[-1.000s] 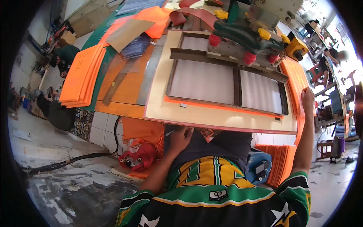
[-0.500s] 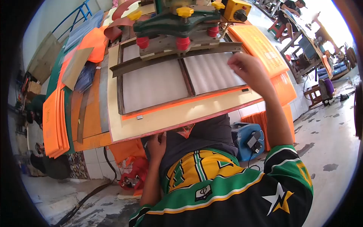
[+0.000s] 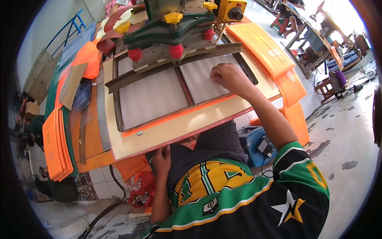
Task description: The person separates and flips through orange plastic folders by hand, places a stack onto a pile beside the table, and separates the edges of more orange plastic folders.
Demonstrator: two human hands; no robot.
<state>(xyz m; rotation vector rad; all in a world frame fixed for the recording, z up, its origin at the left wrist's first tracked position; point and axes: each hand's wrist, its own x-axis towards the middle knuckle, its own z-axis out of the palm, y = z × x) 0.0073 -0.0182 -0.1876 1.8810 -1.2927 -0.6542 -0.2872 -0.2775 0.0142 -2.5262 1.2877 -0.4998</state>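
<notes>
My right hand (image 3: pixel 230 77) is over the right panel of the dark metal frame (image 3: pixel 190 93), its fingers curled together; whatever they hold, if anything, is too small to make out. The frame lies on white sheeting (image 3: pixel 153 97) and an orange sheet, on a cream board (image 3: pixel 137 145). Across the frame runs a metal bar (image 3: pixel 127 79), beneath the green press head (image 3: pixel 167 35) with its red and yellow knobs. Down at my lap, below the board's front edge, my left hand (image 3: pixel 161 161) rests near the dark trousers, fingers partly hidden.
Orange stacks stand at the left (image 3: pixel 55 145) and right (image 3: pixel 260 47). A yellow control box (image 3: pixel 232 10) sits behind the press. Blue and clear sheets lie at the back left. A person sits at a far table, top right. Another crouches at far left.
My right hand has moved from the orange stack at the right edge to over the frame's right panel. The view has turned rightward. My left hand has stayed by my lap.
</notes>
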